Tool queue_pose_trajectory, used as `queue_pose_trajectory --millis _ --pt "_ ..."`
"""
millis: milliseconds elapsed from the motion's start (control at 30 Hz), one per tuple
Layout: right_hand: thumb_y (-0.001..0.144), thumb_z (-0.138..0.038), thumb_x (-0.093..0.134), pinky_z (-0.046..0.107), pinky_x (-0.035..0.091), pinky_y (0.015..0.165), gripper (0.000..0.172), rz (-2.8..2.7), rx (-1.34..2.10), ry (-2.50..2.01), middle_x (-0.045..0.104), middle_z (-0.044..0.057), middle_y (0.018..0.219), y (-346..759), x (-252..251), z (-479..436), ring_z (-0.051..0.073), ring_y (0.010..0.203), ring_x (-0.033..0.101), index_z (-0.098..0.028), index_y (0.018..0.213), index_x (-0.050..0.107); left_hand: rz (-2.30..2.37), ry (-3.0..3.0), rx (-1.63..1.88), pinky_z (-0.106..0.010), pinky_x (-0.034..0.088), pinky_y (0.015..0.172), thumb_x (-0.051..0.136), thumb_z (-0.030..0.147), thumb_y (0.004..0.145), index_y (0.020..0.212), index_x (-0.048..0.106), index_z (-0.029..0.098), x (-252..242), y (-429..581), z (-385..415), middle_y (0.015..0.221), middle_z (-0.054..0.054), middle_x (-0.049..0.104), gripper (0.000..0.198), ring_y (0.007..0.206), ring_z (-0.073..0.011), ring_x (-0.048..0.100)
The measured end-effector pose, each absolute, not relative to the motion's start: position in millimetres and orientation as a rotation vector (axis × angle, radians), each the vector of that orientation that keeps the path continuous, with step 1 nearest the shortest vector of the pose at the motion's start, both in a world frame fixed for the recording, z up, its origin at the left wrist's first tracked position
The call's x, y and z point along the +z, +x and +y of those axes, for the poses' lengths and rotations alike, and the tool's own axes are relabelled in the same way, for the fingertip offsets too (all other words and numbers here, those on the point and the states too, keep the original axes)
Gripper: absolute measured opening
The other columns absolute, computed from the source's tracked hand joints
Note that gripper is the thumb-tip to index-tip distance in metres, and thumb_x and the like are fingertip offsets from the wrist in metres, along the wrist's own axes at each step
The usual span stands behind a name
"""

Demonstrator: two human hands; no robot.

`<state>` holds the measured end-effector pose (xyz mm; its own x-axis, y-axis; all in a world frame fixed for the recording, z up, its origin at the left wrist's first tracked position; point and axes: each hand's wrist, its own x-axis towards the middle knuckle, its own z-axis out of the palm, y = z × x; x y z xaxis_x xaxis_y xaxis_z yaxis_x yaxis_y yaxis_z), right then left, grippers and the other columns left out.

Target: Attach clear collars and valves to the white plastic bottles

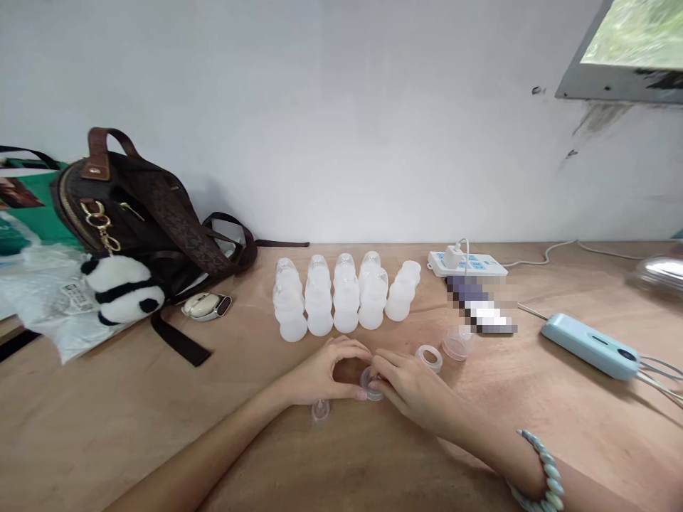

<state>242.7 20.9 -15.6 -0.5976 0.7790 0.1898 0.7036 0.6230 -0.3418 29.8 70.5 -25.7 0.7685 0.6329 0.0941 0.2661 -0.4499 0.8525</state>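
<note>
Between the left hand (320, 370) and right hand (408, 384), on the bench (256, 455), keep the clear ring (365, 378) flat. With right fingers bunched over it, apparently grasping, and left fingers curved in a wide arc, thumb at its near edge, grip impossible to tell, best to brace from the left and press evenly. Avoid nudging the small clear piece (320, 410) just below the left hand or the loose ring (436, 365) beyond the right.
</note>
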Motion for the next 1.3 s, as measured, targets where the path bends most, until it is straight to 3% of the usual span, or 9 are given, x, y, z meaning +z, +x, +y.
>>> queue_pose_trajectory --millis 533,767,1000,1167,1300 --pt "0.092 -0.01 0.051 0.028 0.041 0.062 0.015 -2.432 0.205 -1.037 0.067 0.004 0.08 239 -28 21 0.018 0.067 0.06 -0.02 0.081 0.051 0.715 2.136 0.503 -0.04 0.036 0.104 0.087 0.031 0.069 0.095 0.075 0.023 -23 38 69 0.117 -0.003 0.066 0.03 0.111 -0.0266 0.055" --pt "0.098 -0.014 0.042 0.027 0.037 0.061 0.023 -2.261 0.111 -0.924 0.061 0.001 0.071 238 -25 19 0.016 0.062 0.054 -0.02 0.077 0.05 0.708 2.193 0.507 -0.04 0.035 0.105 0.083 0.024 0.07 0.105 0.072 0.024 -26 39 70 0.117 -0.002 0.066 0.037 0.114 -0.0261 0.054" --pt "0.1 -0.017 0.041 0.027 0.036 0.06 0.025 -2.202 0.068 -0.858 0.06 0.002 0.07 236 -25 18 0.015 0.061 0.052 -0.02 0.077 0.052 0.712 2.207 0.452 -0.04 0.037 0.104 0.082 0.028 0.07 0.099 0.073 0.025 -22 38 68 0.117 -0.001 0.064 0.03 0.113 -0.0261 0.053" --pt "0.095 -0.012 0.047 0.026 0.04 0.061 0.024 -2.327 0.259 -0.981 0.062 0.001 0.071 238 -15 19 0.015 0.062 0.056 -0.02 0.074 0.054 0.717 2.195 0.447 -0.038 0.037 0.103 0.082 0.027 0.071 0.099 0.074 0.025 -20 37 68 0.115 -0.001 0.063 0.029 0.111 -0.0256 0.052" --pt "0.095 -0.018 0.053 0.024 0.041 0.059 0.016 -2.238 0.317 -1.134 0.064 -0.001 0.074 253 -1 30 0.014 0.064 0.058 -0.021 0.08 0.058 0.695 2.22 0.423 -0.038 0.036 0.101 0.081 0.035 0.075 0.108 0.074 0.031 -20 36 70 0.115 -0.001 0.063 0.034 0.11 -0.0255 0.052"
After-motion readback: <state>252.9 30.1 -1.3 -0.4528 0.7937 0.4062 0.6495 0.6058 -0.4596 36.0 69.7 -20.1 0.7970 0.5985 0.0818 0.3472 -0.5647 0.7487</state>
